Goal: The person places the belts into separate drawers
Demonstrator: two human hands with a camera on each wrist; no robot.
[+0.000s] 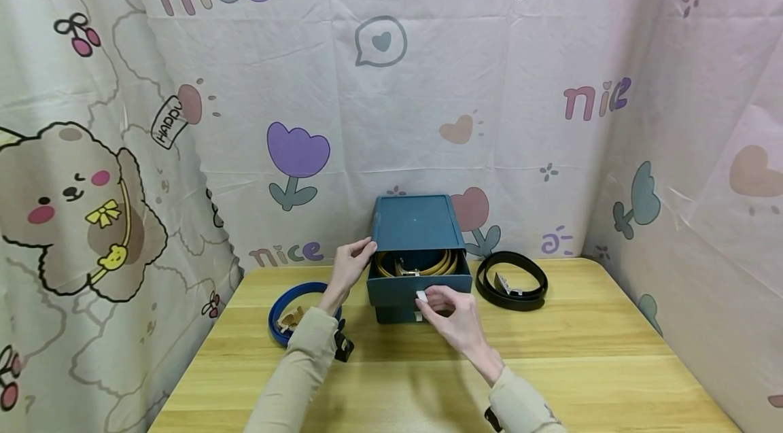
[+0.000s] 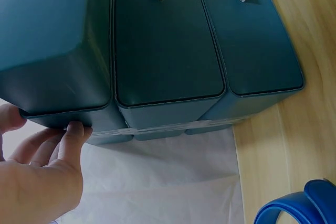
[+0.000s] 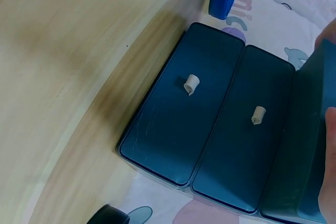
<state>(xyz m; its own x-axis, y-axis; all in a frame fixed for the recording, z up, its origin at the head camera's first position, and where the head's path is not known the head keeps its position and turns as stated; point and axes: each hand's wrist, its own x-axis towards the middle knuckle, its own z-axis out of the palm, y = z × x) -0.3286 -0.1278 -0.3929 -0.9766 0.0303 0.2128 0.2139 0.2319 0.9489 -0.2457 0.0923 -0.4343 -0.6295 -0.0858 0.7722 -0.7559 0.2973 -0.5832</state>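
A dark teal drawer box [image 1: 416, 219] stands at the back of the table, its top drawer [image 1: 391, 289] pulled out. Inside that drawer lies a coiled yellow belt [image 1: 451, 263] with a metal buckle. My left hand [image 1: 350, 268] grips the box's upper left edge, its thumb and fingertips against the casing in the left wrist view. At the drawer's front, my right hand [image 1: 455, 321] pinches the white pull tab [image 1: 421, 296] between thumb and finger. Only part of the right hand shows in the right wrist view, where two lower drawers [image 3: 173, 129] are shut.
A coiled blue belt [image 1: 278, 304] with a gold-coloured buckle lies left of the box, partly behind my left forearm. To the right sits a coiled black belt [image 1: 512, 302] with a silver buckle. A printed curtain [image 1: 416, 100] hangs behind the wooden table [image 1: 587, 351].
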